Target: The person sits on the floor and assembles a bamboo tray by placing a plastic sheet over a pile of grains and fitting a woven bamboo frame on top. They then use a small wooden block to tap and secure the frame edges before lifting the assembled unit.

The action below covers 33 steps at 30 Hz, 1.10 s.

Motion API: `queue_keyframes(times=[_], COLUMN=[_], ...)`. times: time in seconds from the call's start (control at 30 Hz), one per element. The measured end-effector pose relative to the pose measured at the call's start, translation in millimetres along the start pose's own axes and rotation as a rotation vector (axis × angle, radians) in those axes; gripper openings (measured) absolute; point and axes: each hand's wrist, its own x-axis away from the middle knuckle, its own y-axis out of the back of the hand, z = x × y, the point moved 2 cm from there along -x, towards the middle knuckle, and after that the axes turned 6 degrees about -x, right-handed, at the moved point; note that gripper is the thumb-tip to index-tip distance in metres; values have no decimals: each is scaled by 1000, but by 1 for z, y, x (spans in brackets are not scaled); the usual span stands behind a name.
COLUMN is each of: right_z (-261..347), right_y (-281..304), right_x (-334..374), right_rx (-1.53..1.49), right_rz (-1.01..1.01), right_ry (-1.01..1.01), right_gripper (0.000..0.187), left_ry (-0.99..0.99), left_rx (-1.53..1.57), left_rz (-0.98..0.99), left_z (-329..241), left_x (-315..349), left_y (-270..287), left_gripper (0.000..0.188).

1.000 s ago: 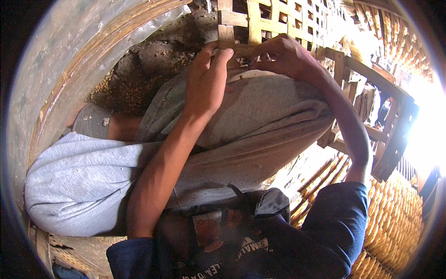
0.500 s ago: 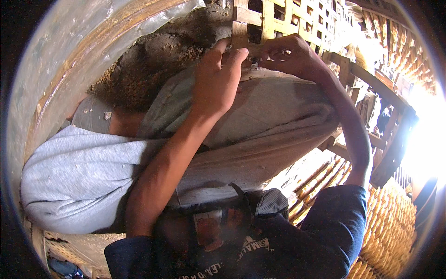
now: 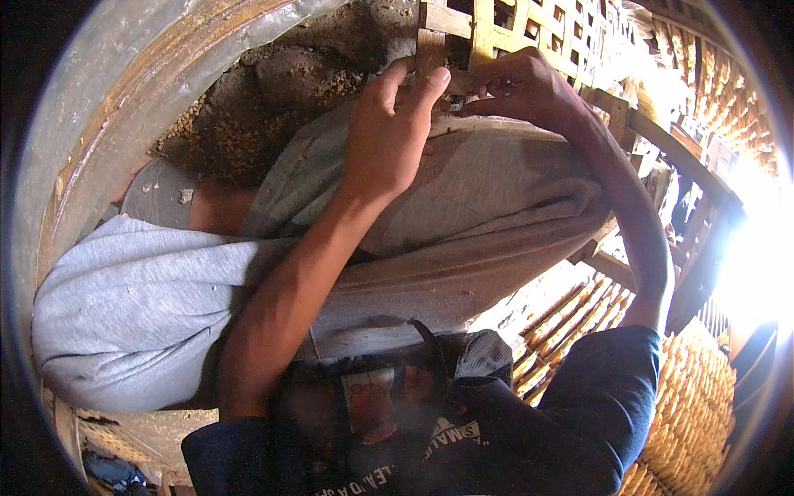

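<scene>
My left hand (image 3: 385,136) is closed around the wooden slat (image 3: 431,51) at the corner of a woven lattice panel (image 3: 542,25). Its thumb lies along the slat's near end and the fingers go behind it. To the right, my right hand (image 3: 533,91) is curled close to the same corner, with thumb and fingers drawn together by a short crosspiece (image 3: 460,82). Whatever sits between those fingers is too small and shaded to make out. Both hands are just beyond my bent knee, in grey trousers (image 3: 463,198).
A curved, sheet-covered wall (image 3: 124,99) bounds the left side. Dark, crumb-strewn ground (image 3: 281,91) lies beyond my legs. At the right stand a wooden frame (image 3: 686,157) and rows of yellowish twisted pieces (image 3: 686,405), beside strong glare.
The right hand's fingers have shifted and curled differently beside the crosspiece. My left hand keeps its hold on the slat; the whole view has moved slightly.
</scene>
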Motion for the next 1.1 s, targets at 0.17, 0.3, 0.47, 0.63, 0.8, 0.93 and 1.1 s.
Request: queue_keyframes(times=[0.17, 0.3, 0.47, 0.63, 0.8, 0.93, 1.1], right_z=[-2, -3, -4, -4, -2, 22, 25], right_y=[-1, -4, -7, -18, -15, -1, -1], right_x=[3, 5, 8, 11, 9, 6, 2], right_rx=[3, 54, 179, 322, 240, 231, 82], right_rz=[-12, -16, -4, 36, -41, -94, -11], right_ry=[39, 81, 240, 365, 382, 269, 5], right_gripper=[30, 28, 23, 31, 27, 27, 32], left_ry=[-39, 32, 40, -130, -70, -11, -147], left_rx=[11, 64, 12, -63, 0, 65, -13], left_rz=[7, -4, 13, -55, -35, 9, -2], left_z=[-5, -10, -10, -10, -17, -15, -2], left_x=[2, 4, 2, 1, 2, 1, -8], left_y=[2, 1, 5, 5, 1, 2, 2], left_gripper=[51, 52, 46, 43, 45, 47, 48])
